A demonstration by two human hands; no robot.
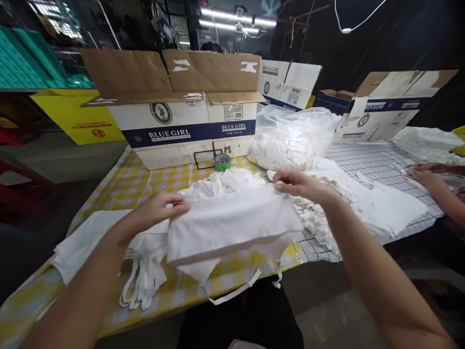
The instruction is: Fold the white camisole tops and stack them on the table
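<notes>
A white strappy garment [232, 223], like a camisole, is stretched out in front of me above the yellow checked cloth. Its thin straps with small adjusters hang past the table's front edge. My left hand [163, 208] pinches its upper left corner between thumb and fingers. At its upper right corner my right hand [300, 186] is closed with fingertips pinched on the fabric. Behind the garment lies a crumpled white heap [225, 182] of similar cloth. Under my left forearm is a stack of white garments [94, 232], with several straps [140, 286] dangling in loops.
A large open beer carton [174, 131] stands at the back, with a green tape roll [222, 162] before it. Right of it sit a clear bag of white pieces [290, 135] and a white garment pile [378, 203]. Another person's hands [428, 174] work at far right.
</notes>
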